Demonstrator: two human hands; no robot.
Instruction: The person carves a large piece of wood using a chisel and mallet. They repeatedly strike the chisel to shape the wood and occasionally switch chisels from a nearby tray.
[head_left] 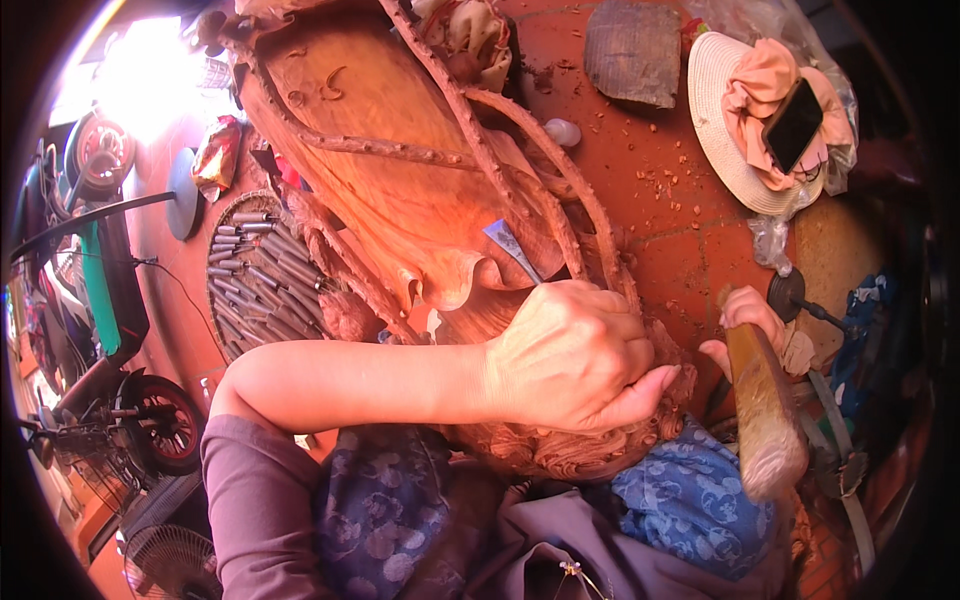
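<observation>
A large reddish-brown wood carving [385, 100] with a broad smooth hollow and branch-like raised stems lies before me, its near end close to my lap. My left hand [575, 350] is closed in a fist around a chisel, and rests over the carving's near part. Out of the fist, the chisel's flared metal blade [510, 246] points away and to the left, over the wavy rim of the hollow; I cannot tell whether its edge touches the wood. To the right, my right hand [752, 312] grips a wooden mallet [765, 410], held apart from the chisel, its thick end toward me.
Left of the carving, a round basket [212, 262] holds many carving tools. A wood block [632, 52], a straw hat [712, 110] and a phone [794, 126] lie at the far right. Wood chips dot the tiled floor [670, 235]. A motorbike wheel [165, 425] and a fan [170, 560] stand left.
</observation>
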